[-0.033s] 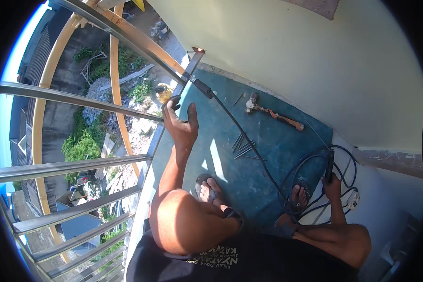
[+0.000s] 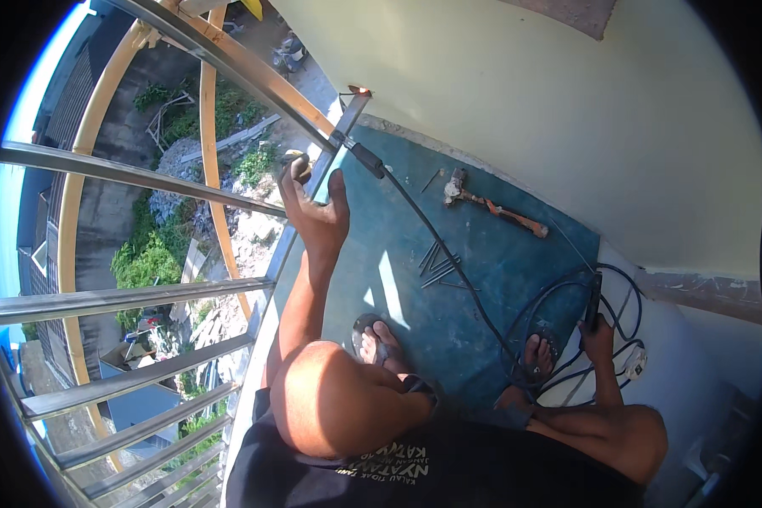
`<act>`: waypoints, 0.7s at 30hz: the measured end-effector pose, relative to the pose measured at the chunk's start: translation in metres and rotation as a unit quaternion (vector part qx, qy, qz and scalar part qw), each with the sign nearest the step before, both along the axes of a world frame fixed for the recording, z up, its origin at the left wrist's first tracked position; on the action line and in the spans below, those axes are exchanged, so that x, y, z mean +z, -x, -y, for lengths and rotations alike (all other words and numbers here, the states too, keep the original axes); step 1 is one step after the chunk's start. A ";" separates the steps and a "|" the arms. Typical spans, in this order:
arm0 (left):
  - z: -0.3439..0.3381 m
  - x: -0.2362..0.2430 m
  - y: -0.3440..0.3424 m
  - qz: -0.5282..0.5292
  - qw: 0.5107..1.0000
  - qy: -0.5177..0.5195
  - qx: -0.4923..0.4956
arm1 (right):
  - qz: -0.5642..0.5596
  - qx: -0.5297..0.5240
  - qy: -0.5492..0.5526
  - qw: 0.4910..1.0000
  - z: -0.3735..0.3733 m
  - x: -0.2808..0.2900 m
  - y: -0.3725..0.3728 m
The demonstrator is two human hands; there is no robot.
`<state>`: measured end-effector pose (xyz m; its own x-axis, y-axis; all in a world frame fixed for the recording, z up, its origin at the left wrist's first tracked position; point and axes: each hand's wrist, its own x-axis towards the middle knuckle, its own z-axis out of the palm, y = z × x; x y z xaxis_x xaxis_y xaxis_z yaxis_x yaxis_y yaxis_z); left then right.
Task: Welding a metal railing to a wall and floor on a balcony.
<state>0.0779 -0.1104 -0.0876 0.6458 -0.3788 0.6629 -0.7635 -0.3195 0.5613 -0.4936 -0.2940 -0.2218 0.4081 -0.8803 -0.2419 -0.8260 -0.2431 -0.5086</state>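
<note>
My left hand (image 2: 317,212) is raised at the bottom rail (image 2: 320,176) of a metal railing. Its thumb and fingers are apart, with the rail showing in the gap; whether they touch it I cannot tell. My right hand (image 2: 598,337), low at the right, is wrapped round the black handle of a welding electrode holder (image 2: 595,296). A thin welding rod (image 2: 569,241) sticks out of the holder toward the wall. A cable clamp (image 2: 365,158) with a black grip sits on the railing ahead of my left hand.
A hammer (image 2: 492,203) and several loose welding rods (image 2: 438,264) lie on the green floor (image 2: 381,212). Black cable (image 2: 440,241) crosses it and coils by my right foot. A pale wall (image 2: 516,102) bounds the far right. Beyond the railing bars (image 2: 127,300) is a drop to rubble.
My left hand has shifted slightly left and up, its fingers now reaching past the rail. A yellow object behind it is now covered. My right hand stays put.
</note>
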 end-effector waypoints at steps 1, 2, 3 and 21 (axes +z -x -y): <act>0.011 0.018 -0.013 -0.019 0.998 0.053 0.000 | -0.002 -0.020 -0.018 1.000 0.000 -0.001 0.001; 0.022 0.037 -0.032 0.055 0.997 0.044 0.026 | 0.001 -0.004 -0.005 1.000 -0.001 -0.001 0.001; 0.033 0.053 -0.044 0.055 0.995 0.080 0.031 | 0.001 -0.002 -0.003 1.000 -0.002 0.000 0.001; 0.057 0.008 -0.103 -0.386 0.841 0.350 0.145 | -0.116 0.125 -0.035 0.985 -0.009 0.156 -0.072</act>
<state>0.1811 -0.1679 -0.0798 0.9841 0.1776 -0.0020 -0.0315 0.1856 0.9821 -0.4214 -0.2852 -0.0655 0.5362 -0.7374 -0.4109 -0.8409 -0.4238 -0.3366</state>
